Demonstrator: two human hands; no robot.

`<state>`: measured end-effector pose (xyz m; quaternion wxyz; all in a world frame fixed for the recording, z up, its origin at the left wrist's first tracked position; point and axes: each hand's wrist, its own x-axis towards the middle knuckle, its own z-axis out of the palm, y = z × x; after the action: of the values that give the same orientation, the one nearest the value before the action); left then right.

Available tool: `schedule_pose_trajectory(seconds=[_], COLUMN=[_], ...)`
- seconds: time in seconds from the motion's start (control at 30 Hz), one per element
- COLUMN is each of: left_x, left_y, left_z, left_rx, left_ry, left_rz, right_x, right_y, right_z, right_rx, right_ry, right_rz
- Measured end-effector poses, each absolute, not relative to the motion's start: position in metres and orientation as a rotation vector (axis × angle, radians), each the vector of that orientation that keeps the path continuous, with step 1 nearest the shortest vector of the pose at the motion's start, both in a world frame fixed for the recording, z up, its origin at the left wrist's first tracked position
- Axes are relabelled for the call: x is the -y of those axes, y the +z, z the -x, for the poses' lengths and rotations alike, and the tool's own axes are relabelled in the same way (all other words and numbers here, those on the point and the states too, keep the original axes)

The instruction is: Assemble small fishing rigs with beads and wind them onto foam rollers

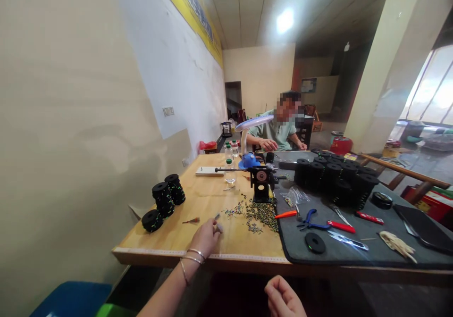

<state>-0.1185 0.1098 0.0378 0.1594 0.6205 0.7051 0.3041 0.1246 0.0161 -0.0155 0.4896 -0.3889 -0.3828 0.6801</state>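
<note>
I have my left hand (207, 237) narrowed at a grey piece (217, 216) on the counter (163, 241), beads (264, 212) heaped rightward, presumably for easy reach, my right hand (284, 299) curled near the edge, unable to tell whether either grips anything.

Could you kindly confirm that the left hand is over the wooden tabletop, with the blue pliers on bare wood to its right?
Not quite: the head view shows the blue pliers on the dark mat, right of the left hand, which is over the wooden tabletop.
</note>
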Motion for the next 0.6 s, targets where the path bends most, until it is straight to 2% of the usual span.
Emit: schedule_pose_trajectory(seconds=[0.13, 0.23, 0.37, 0.5, 0.6], left_x=[-0.095, -0.066, -0.03, -0.022, -0.025], left_y=[0.047, 0.05, 0.038, 0.025, 0.022], left_z=[0.104, 0.076, 0.027, -0.005, -0.014], left_rx=[-2.046, -1.804, -1.244, -1.023, -0.947], left_ry=[0.905, 1.148, 1.076, 1.012, 1.02], left_rz=[-1.871, -1.88, -1.281, -0.799, -0.75], right_x=[-0.012, -0.009, -0.006, -0.007, -0.009], right_y=[-0.008, -0.002, 0.003, 0.002, -0.005], right_z=[-0.126, -0.125, -0.122, -0.122, -0.122], right_rx=[0.882, 0.875, 0.898, 0.93, 0.923], right_ry=[1.636, 1.614, 1.541, 1.561, 1.553], right_rz=[0.95, 0.975, 0.959, 0.911, 0.907])
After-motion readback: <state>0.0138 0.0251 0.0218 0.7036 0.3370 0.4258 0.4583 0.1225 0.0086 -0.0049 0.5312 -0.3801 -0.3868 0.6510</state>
